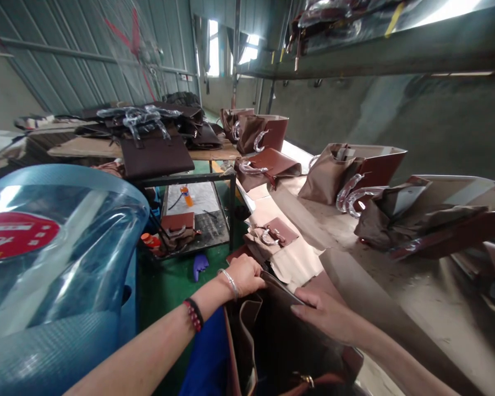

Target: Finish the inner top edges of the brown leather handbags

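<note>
A brown handbag (289,341) stands open below me, its dark lining and an inner pocket (247,324) showing. Near its lower edge lies a brown strap with a gold-coloured metal fitting (307,379). My left hand (243,275), with a bangle and a beaded bracelet on the wrist, is closed over the bag's far left corner. On the far right rim rests my right hand (324,313), thumb inside and the fingers out of sight behind the edge. Just beyond the bag, a smaller brown bag (272,239) with a plastic-wrapped handle lies on brown paper.
Several brown bags (363,170) with wrapped handles line the worktable (379,275) on the right. A big blue plastic water bottle (61,275) stands close at left. Behind it are a metal-framed cart (202,179), piled dark bags (157,148) and a fan (136,41). A shelf (375,60) overhangs the table.
</note>
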Tool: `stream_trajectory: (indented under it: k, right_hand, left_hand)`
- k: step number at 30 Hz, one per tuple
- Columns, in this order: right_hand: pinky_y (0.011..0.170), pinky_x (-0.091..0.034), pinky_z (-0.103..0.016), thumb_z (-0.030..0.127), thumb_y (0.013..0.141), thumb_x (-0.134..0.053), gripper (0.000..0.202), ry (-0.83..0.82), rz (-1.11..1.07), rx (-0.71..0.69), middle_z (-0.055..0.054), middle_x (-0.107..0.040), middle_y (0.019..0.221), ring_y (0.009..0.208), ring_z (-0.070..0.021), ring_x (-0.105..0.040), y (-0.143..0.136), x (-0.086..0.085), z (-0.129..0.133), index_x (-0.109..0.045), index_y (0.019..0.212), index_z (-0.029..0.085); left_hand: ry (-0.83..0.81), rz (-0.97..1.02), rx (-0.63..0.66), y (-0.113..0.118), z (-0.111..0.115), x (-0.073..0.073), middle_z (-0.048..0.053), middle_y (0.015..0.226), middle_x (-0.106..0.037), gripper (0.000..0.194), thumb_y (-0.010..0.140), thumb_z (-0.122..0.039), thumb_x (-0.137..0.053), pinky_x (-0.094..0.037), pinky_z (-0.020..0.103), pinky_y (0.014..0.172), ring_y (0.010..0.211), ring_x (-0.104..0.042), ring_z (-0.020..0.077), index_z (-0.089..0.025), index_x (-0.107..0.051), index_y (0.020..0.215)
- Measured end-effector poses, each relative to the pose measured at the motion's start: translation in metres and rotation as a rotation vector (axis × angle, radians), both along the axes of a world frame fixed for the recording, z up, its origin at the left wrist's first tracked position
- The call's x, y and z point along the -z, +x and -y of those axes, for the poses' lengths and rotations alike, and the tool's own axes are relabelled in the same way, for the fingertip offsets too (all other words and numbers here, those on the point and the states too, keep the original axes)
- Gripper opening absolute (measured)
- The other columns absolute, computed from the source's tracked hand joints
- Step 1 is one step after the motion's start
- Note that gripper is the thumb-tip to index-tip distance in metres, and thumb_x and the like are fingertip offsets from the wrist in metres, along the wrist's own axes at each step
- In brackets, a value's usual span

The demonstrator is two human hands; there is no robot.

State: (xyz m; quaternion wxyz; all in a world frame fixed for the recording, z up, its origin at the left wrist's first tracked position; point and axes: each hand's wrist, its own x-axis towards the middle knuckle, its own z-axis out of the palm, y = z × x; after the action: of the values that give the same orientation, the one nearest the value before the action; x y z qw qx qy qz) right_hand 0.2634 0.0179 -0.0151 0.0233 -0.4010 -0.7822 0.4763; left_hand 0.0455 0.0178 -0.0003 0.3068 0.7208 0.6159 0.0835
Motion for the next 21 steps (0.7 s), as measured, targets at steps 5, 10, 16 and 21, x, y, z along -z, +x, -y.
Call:
stream_trajectory:
  k: [5,10,16,21]
  right_hand:
    - [0.058,-0.035,-0.021,0.048,0.08,-0.041,0.035,0.018,0.0,-0.003,0.0,-0.052,0.07,0.065,-0.0132,-0.044,-0.001,-0.002,0.001,-0.05,0.072,0.016]
    - [0.059,-0.036,-0.022,0.049,0.081,-0.04,0.036,-0.002,0.01,-0.017,-0.001,-0.054,0.072,0.067,-0.0141,-0.046,-0.002,-0.003,0.002,-0.053,0.076,0.015]
    - [0.06,-0.036,-0.023,0.049,0.081,-0.039,0.036,0.002,0.046,-0.033,0.0,-0.053,0.073,0.069,-0.0143,-0.046,0.001,-0.001,0.0,-0.052,0.077,0.015]
    - [0.056,-0.033,-0.022,0.05,0.081,-0.038,0.037,-0.019,0.04,-0.031,0.001,-0.046,0.066,0.064,-0.0121,-0.042,0.003,-0.001,0.0,-0.047,0.072,0.015]
  left_hand:
    - [-0.044,-0.043,-0.082,0.006,-0.003,0.001,0.004,0.053,-0.059,0.018,0.06,-0.027,-0.054,-0.031,0.024,0.048,0.053,-0.049,0.0147,-0.014,-0.066,0.057]
    - [-0.053,-0.053,-0.098,0.011,-0.007,0.003,0.006,0.054,-0.06,0.018,0.059,-0.026,-0.056,-0.031,0.024,0.047,0.052,-0.049,0.0141,-0.012,-0.067,0.06]
    - [-0.048,-0.068,-0.1,0.014,-0.009,0.004,0.006,0.055,-0.059,0.019,0.06,-0.03,-0.057,-0.03,0.024,0.047,0.052,-0.049,0.0138,-0.013,-0.067,0.06]
    - [-0.045,-0.068,-0.072,0.013,-0.008,0.002,0.004,0.051,-0.056,0.02,0.061,-0.031,-0.057,-0.03,0.024,0.047,0.05,-0.047,0.0127,-0.014,-0.067,0.058]
